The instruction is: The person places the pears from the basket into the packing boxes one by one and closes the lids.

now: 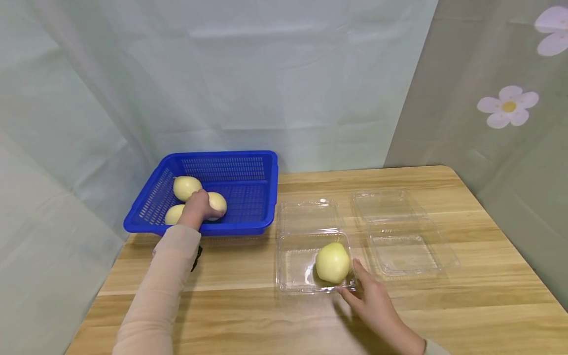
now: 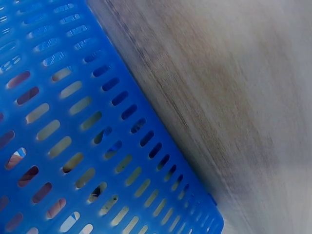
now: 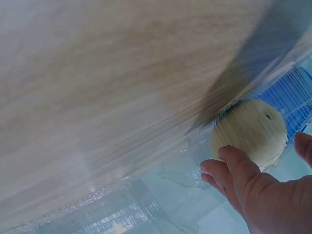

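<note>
clock = head view, 12 at the curtain end.

nearest: wooden table (image 1: 239, 320), with a sleeve (image 1: 153, 291) coming in from 7 o'clock. right hand (image 1: 377, 305) sits at the 4 o'clock corner of the front clear box (image 1: 293, 273). thumb and fingers apart, tips by the box wall; exact contact hard to tell through the clear plastic. boxed pear (image 1: 333, 264) rests inside the base toward 3 o'clock, stem up toward 12. that box's lid (image 1: 308, 217) lies folded back at 12.

second clear box (image 1: 406, 256) is just beside it at 3 o'clock, also open, lid back at 11.

blue basket (image 1: 239, 229) is at 10 o'clock from the front box. left hand (image 1: 198, 207) reaches in over the 6 o'clock wall, fingers and thumb curled on the gripped pear (image 1: 217, 203). two more in the basket: upper pear (image 1: 187, 188) at 10 from it, lower pear (image 1: 174, 214) about 9. left wrist view is mostly slotted basket wall.

farthest: pale curtain (image 1: 288, 88) across 12, flower print (image 1: 508, 107) between 2 and 3.
</note>
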The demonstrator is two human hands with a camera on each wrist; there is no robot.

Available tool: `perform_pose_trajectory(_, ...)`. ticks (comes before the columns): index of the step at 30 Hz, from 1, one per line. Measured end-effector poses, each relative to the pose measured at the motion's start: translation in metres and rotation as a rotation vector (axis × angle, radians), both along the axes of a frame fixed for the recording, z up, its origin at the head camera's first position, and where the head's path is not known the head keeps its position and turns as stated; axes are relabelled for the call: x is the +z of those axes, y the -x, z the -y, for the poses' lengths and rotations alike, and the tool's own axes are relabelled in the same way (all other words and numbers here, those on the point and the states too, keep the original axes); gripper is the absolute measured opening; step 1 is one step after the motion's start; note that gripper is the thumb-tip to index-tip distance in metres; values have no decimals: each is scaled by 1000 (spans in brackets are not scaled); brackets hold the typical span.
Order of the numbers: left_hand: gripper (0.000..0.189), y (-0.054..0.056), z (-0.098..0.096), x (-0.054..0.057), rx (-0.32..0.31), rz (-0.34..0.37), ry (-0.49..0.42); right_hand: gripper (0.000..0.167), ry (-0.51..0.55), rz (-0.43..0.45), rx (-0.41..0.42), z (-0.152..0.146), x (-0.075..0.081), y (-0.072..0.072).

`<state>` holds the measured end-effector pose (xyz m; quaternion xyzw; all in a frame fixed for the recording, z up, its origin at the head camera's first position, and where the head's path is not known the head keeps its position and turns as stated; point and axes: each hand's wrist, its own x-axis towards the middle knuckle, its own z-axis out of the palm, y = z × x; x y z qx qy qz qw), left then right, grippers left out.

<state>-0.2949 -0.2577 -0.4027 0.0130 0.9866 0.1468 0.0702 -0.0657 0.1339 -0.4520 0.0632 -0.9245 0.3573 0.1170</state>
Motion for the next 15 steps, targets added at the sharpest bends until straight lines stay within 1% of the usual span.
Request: perform_pose_trajectory(15,66,-1,-2,0,20,-9,-6,71,2,-1,2,0,1,0)
